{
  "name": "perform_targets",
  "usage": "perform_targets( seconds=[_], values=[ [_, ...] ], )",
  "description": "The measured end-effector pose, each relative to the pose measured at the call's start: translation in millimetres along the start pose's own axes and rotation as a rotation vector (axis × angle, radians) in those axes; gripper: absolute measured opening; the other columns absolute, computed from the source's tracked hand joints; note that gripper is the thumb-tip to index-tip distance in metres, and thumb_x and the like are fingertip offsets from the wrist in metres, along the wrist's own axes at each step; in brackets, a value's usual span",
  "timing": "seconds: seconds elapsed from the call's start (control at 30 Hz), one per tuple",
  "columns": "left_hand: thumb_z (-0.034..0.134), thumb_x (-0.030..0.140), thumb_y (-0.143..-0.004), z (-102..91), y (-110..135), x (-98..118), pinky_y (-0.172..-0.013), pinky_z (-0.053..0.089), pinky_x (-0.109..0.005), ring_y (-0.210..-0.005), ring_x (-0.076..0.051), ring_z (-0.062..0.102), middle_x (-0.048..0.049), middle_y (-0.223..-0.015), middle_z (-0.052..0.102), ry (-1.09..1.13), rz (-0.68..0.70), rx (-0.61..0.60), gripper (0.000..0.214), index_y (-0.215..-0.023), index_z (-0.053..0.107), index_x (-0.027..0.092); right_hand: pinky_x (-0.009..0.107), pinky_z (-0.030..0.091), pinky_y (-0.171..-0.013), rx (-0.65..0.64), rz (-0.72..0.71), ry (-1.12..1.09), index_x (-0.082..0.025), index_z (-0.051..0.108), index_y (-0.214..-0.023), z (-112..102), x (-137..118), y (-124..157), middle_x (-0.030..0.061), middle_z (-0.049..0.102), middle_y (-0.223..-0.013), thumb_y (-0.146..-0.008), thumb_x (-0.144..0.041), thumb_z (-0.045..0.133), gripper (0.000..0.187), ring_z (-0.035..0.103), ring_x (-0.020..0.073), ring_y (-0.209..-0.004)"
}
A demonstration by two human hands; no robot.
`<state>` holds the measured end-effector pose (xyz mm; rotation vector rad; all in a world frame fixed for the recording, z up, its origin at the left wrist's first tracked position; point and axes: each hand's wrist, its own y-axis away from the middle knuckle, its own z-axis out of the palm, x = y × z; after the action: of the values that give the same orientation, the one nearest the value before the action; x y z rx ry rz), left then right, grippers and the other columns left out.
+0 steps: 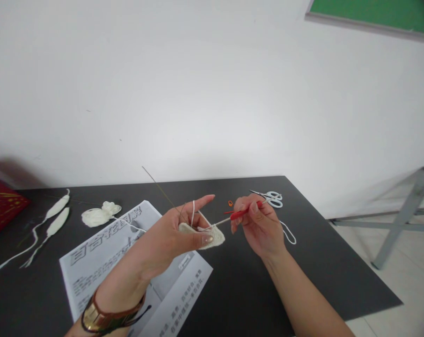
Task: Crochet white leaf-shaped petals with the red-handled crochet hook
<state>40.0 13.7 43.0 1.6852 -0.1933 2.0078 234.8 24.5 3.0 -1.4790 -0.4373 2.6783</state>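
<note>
My left hand (184, 234) pinches a small cream crocheted piece (217, 238) between thumb and fingers. White yarn (193, 211) loops round its raised index finger, and a thin wire (159, 187) sticks up from behind the hand. In my right hand (259, 224) is a crochet hook with a red handle (246, 210), held in a closed grip. The hook's metal shaft (222, 221) points left and meets the top edge of the crocheted piece; its tip is hard to make out. Both hands are above the dark table (240, 290).
Printed sheets (78, 276) lie under my left arm. A white yarn bundle (96, 216) and two finished white crocheted pieces (58, 221) rest at left, near a red box (3, 206). Scissors (273, 199) and an orange stitch marker (230, 203) sit behind my right hand.
</note>
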Motion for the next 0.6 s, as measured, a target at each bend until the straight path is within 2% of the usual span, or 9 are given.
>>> perform_targets(
  seconds=[0.23,0.6],
  values=[
    [0.072,0.021,-0.074,-1.3,1,-5,-0.06,0.035,-0.024,-0.063,-0.009,0.049,0.0033,-0.076,0.061,-0.1,-0.016,-0.045,0.071,-0.138,0.041,0.028,0.026,0.047,-0.044,-0.054,-0.031,0.076,-0.019,0.065,-0.068,-6,-11,-1,0.0004,0.058,-0.063,-0.079,-0.038,0.067,0.021,0.056,0.0141,-0.053],
    [0.071,0.021,-0.072,1.6,0,-1,-0.064,0.039,-0.026,-0.065,-0.011,0.05,0.0034,-0.077,0.059,-0.198,-0.063,-0.034,0.072,-0.138,0.041,0.023,0.028,0.042,-0.047,-0.178,-0.174,0.221,-0.019,0.069,-0.074,-14,-18,0,0.0019,0.058,-0.063,-0.083,-0.032,0.062,0.017,0.055,0.015,-0.053]
  ],
)
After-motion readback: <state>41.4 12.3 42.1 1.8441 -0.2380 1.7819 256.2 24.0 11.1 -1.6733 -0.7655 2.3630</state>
